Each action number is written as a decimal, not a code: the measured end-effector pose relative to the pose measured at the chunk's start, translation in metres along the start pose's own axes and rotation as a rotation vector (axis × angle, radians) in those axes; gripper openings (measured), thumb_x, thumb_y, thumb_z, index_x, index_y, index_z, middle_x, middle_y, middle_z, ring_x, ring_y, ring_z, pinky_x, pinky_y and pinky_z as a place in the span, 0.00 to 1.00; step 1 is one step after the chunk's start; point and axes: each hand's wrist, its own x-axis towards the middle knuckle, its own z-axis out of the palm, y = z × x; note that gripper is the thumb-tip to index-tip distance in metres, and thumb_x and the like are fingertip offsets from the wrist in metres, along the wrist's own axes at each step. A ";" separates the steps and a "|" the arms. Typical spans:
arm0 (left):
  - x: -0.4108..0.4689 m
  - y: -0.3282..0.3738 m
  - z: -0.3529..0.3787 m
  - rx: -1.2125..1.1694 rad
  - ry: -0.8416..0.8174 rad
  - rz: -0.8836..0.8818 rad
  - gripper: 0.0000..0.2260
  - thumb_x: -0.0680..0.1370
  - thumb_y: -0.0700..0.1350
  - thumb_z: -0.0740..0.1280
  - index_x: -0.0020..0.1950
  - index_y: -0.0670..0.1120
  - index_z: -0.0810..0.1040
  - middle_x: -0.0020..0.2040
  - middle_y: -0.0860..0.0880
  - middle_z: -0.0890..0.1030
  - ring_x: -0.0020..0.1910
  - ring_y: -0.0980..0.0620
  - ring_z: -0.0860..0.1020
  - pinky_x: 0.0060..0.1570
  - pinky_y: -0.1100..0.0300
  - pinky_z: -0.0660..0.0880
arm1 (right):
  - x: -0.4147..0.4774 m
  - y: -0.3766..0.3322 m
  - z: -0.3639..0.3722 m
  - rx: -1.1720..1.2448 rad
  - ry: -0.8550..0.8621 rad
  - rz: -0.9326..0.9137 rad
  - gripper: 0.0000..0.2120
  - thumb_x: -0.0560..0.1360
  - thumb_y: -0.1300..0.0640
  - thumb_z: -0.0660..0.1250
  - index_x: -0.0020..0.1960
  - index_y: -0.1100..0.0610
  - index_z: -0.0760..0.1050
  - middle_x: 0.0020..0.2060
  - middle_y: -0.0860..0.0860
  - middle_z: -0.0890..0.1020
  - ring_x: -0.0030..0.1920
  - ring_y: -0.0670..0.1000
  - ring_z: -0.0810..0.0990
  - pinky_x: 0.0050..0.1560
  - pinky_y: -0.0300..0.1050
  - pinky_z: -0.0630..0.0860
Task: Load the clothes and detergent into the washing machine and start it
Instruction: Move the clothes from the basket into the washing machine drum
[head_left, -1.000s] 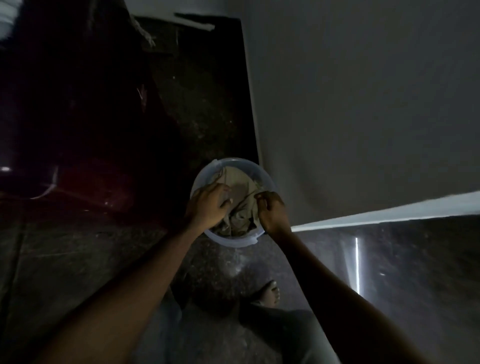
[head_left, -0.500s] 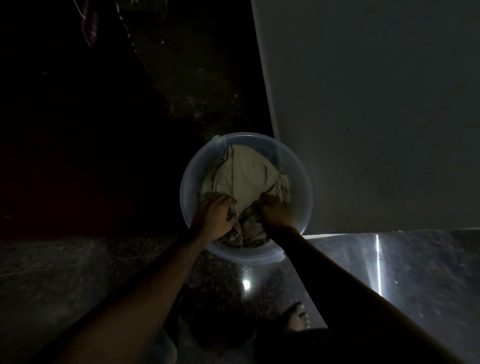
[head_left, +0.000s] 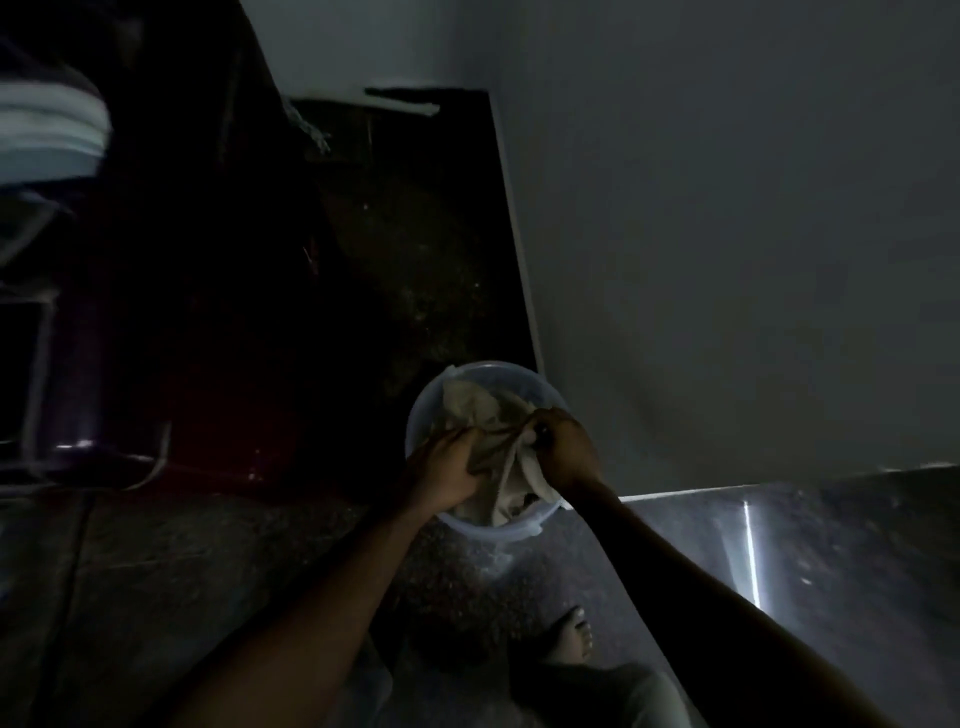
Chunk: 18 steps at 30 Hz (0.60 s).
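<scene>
Clothes in the bucket looked limp, probably light. Left hand at eight o'clock, right hand at three, each clutched bunched folds.

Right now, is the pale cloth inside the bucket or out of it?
Inside: the crumpled cloth sits within the bucket rim, with the left grip and right grip holding it.

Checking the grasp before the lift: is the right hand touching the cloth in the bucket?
Touching. The head view shows the right hand with its fingers curled round a bunched fold of the pale cloth inside the clear bucket.
</scene>
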 end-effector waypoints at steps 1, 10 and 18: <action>-0.010 0.015 -0.019 -0.019 0.005 -0.004 0.24 0.77 0.55 0.69 0.70 0.47 0.73 0.68 0.47 0.76 0.66 0.45 0.74 0.60 0.58 0.69 | -0.008 -0.016 -0.017 0.068 0.015 0.001 0.07 0.75 0.67 0.62 0.48 0.62 0.79 0.47 0.53 0.80 0.49 0.56 0.78 0.48 0.44 0.70; -0.081 0.089 -0.129 -0.127 0.058 -0.077 0.25 0.78 0.57 0.67 0.73 0.52 0.69 0.73 0.50 0.71 0.71 0.47 0.70 0.67 0.53 0.69 | -0.058 -0.125 -0.114 0.225 0.088 -0.154 0.13 0.71 0.74 0.62 0.44 0.59 0.78 0.41 0.49 0.79 0.44 0.49 0.78 0.44 0.30 0.69; -0.107 0.136 -0.177 -0.400 0.160 0.004 0.24 0.76 0.60 0.69 0.70 0.55 0.73 0.66 0.53 0.77 0.64 0.53 0.75 0.62 0.59 0.71 | -0.081 -0.197 -0.159 0.393 0.208 -0.232 0.11 0.72 0.73 0.62 0.48 0.64 0.80 0.42 0.54 0.82 0.43 0.46 0.78 0.42 0.32 0.72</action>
